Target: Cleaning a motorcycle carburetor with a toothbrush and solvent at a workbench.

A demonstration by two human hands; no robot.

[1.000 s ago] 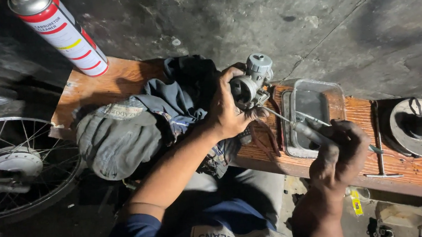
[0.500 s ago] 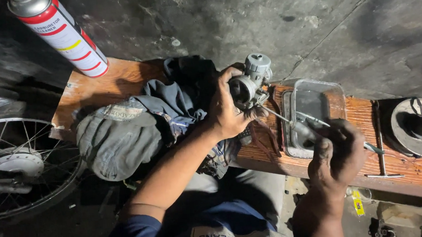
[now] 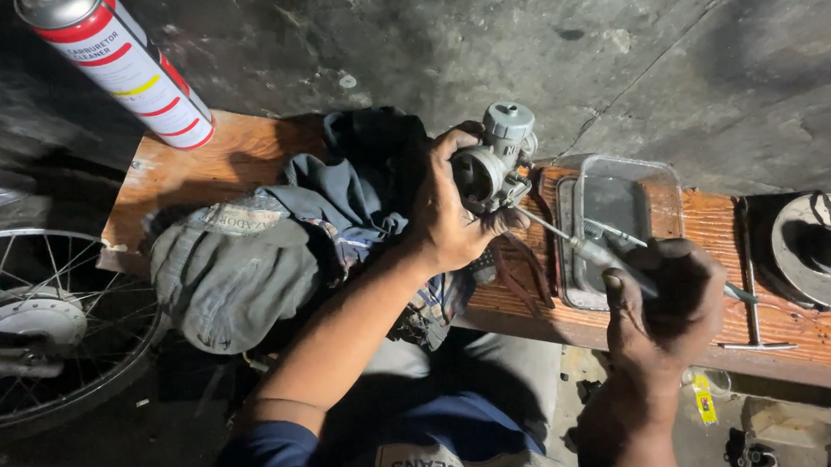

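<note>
While the left hand (image 3: 448, 211) clamps the carburettor (image 3: 494, 163) above the bench (image 3: 640, 320), the right hand (image 3: 668, 303) grips a screwdriver (image 3: 575, 246) at its side; seemingly screw adjustment, needing steady alignment.

Looking like a rough motorcycle repair workshop. A spoked wheel (image 3: 42, 322) is lying on grimy concrete, an aerosol spray can (image 3: 121, 64) and oily rags (image 3: 268, 245) are sitting on a worn wooden bench (image 3: 818, 330).
</note>
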